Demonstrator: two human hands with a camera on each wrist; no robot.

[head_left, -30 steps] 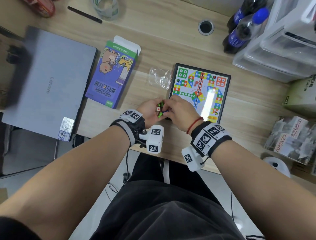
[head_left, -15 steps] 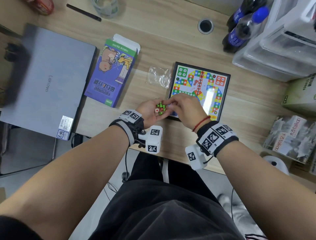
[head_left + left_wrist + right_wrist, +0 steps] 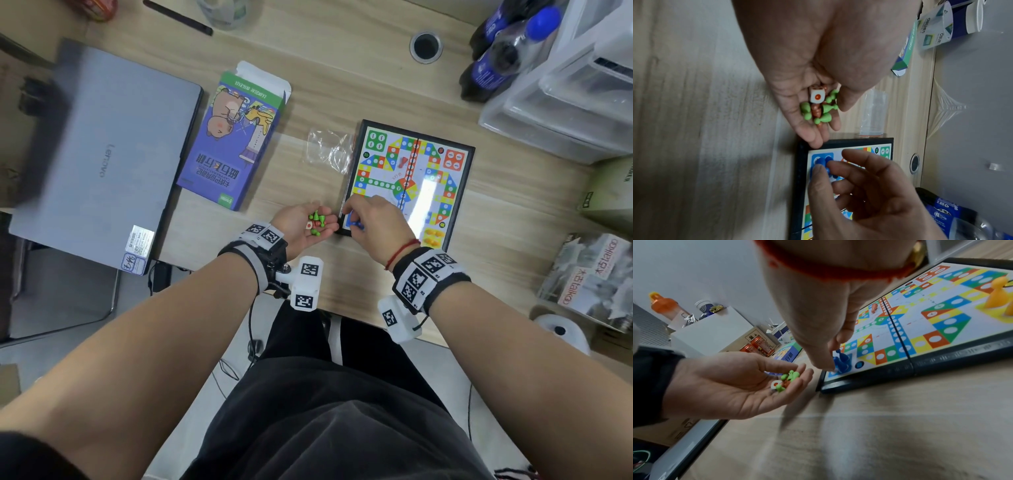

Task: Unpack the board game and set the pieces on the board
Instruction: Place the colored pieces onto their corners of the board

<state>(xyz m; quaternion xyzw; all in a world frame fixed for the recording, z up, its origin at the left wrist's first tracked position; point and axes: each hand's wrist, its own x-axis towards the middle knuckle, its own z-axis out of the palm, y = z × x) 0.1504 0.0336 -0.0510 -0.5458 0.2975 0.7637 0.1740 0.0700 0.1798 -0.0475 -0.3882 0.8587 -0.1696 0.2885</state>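
Observation:
The ludo board (image 3: 380,171) lies open on the desk. My left hand (image 3: 325,224) is palm up just left of it, carrying green pawns (image 3: 825,117), orange pawns (image 3: 816,111) and a die (image 3: 816,97) on its fingers. At the board's near-left blue corner, my right hand (image 3: 349,216) pinches a blue pawn (image 3: 823,162) between thumb and forefinger; more blue pawns (image 3: 840,361) stand under it. Yellow pawns (image 3: 433,234) stand in the near-right corner. One orange pawn (image 3: 874,307) lies on its side near the board's middle.
An empty clear bag (image 3: 329,150) lies left of the board, then the purple game box (image 3: 233,144) and a shut laptop (image 3: 102,154). Bottles (image 3: 496,61) and plastic drawers (image 3: 575,85) stand behind on the right. Books (image 3: 589,274) lie at the right.
My right hand left the left palm and moved right onto the board's near-left corner with a blue pawn. The left hand stayed put, palm up.

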